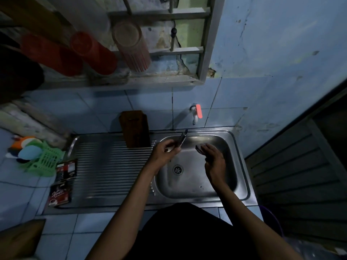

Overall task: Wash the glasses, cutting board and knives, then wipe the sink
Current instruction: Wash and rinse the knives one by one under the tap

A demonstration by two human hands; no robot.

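Nearest, both forearms reach in over the front rim of the steel sink [242, 192], whose drain sits between the wrists. Over the basin's left edge the left hand [165, 151] has its grip curled tight round the handle of a knife [182, 138], the blade pointing away toward the back wall. Across the basin the right hand [214, 158] hangs above the bowl with its grip pinching a dark sponge [199, 148] under the fingertips, apart from the knife. Left of the basin lies the ribbed drainboard [112, 166]; printed sachets [62, 182] rest on its near left edge, and a green plastic rack [45, 162] holding coloured pieces stands on the tiled tabletop [16, 194] beside it. Farther back, the brown cutting board [135, 128] stands upright against the tiled wall at the drainboard's rear. A white tap with a pink lever [196, 113] juts from the wall behind the basin. Highest, red and clear glasses [131, 45] stand on a ledge.
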